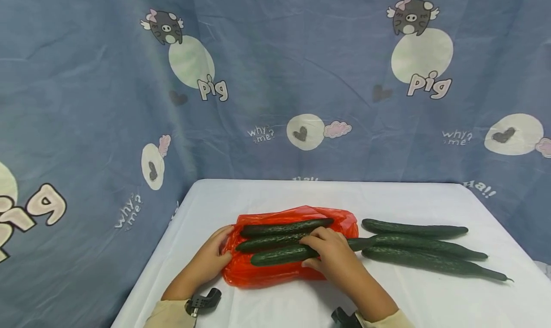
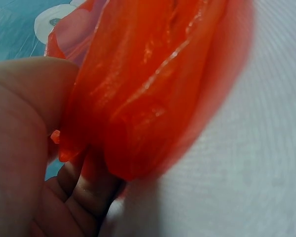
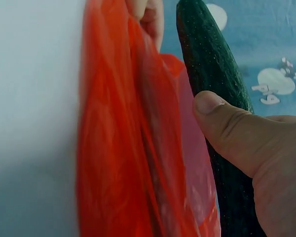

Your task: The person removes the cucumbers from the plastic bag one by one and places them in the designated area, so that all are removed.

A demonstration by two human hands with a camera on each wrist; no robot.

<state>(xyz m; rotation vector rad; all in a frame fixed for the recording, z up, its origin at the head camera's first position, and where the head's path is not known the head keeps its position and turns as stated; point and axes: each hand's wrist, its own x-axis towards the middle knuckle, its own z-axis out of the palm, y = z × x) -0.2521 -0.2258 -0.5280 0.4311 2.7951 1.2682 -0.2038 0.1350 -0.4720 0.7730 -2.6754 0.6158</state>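
A red plastic bag (image 1: 262, 276) lies on the table, with three cucumbers over it in the head view. My right hand (image 1: 329, 252) grips the nearest cucumber (image 1: 280, 256); its thumb lies along the dark green skin in the right wrist view. Behind it lie a middle cucumber (image 1: 264, 243) and a far cucumber (image 1: 286, 227). At the bag's left end, my left hand (image 1: 211, 257) pinches the thin red plastic. The left wrist view shows its thumb on the bag (image 2: 143, 98) and other fingers underneath. The held cucumber's right part is partly hidden by my right hand.
To the right, three more cucumbers lie side by side: a far one (image 1: 417, 229), a middle one (image 1: 430, 246) and a near one (image 1: 430, 263). A white cloth covers the table (image 1: 430, 201). Behind it hangs a blue printed curtain (image 1: 267, 70).
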